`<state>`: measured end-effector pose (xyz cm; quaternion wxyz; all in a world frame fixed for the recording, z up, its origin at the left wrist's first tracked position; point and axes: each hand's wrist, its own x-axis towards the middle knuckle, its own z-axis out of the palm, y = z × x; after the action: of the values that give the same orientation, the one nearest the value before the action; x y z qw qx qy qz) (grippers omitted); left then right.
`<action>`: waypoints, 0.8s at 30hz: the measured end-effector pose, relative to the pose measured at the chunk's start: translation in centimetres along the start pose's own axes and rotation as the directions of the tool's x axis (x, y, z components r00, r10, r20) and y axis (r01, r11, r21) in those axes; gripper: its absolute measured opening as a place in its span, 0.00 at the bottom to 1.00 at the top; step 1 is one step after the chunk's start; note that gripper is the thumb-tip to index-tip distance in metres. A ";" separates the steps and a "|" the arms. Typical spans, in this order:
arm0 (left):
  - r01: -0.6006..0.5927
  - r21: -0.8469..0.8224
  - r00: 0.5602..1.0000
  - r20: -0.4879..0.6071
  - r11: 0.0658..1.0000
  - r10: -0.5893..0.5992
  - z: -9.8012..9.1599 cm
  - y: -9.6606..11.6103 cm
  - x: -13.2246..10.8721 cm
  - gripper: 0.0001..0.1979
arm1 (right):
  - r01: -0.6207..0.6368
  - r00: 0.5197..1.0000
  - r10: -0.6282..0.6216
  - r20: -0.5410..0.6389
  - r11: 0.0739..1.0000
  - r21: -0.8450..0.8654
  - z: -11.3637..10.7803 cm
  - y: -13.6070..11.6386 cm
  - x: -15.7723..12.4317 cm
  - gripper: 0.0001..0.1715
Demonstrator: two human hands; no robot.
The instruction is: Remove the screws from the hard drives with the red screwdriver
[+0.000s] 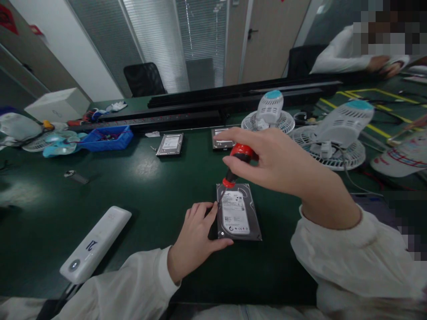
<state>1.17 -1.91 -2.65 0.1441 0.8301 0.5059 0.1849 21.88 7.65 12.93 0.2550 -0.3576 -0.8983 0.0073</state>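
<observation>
A silver hard drive with a white label (pixel 236 213) lies flat on the green table (pixel 150 240), in front of me. My right hand (pixel 267 160) is wrapped round the handle of a red and black screwdriver (pixel 232 173). The screwdriver leans, its shaft pointing down to the drive's left edge, and whether its tip sits in a screw is too small to tell. My left hand (pixel 200 231) rests against the left side of the drive, fingers apart, with the index fingertip near the screwdriver's tip and the thumb at the near edge.
Two more hard drives (pixel 171 144) (pixel 218 138) lie farther back. A blue tray (pixel 108 138) and a white device (pixel 96 244) are left. White fans (pixel 343 129) stand at right, before long black bars (pixel 200 100). A person in white sleeves (pixel 347 53) sits back right.
</observation>
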 end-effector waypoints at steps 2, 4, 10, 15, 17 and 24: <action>-0.004 -0.001 1.000 0.004 1.000 0.004 0.0 0.0 0.0 0.43 | 0.062 0.998 -0.062 0.009 0.996 0.057 0.1 0.0 0.0 0.30; -0.005 -0.002 1.000 0.007 1.000 0.005 0.0 -0.1 0.1 0.43 | 0.074 0.997 -0.074 0.004 0.994 0.083 0.2 0.0 0.0 0.31; -0.006 -0.002 1.000 -0.004 1.000 0.006 0.1 -0.2 -0.1 0.43 | 0.036 0.998 -0.034 -0.050 0.999 0.037 0.4 -0.1 0.1 0.28; -0.010 0.004 1.000 -0.009 1.000 0.010 0.1 -0.1 -0.1 0.42 | 0.157 0.987 -0.158 0.006 0.980 0.120 0.1 -0.1 0.1 0.35; -0.013 0.006 1.000 -0.013 1.000 0.013 0.1 -0.1 -0.1 0.43 | 0.094 0.996 -0.094 -0.005 0.994 0.058 0.2 -0.2 0.1 0.32; -0.020 0.022 1.000 -0.015 1.000 0.020 0.2 -0.2 0.0 0.43 | -0.021 0.999 0.023 0.026 0.997 -0.081 -0.2 -0.6 -0.2 0.32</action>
<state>1.06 -1.87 -2.90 0.1295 0.8351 0.5007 0.1873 21.71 7.06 13.08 0.2284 -0.3775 -0.8971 -0.0213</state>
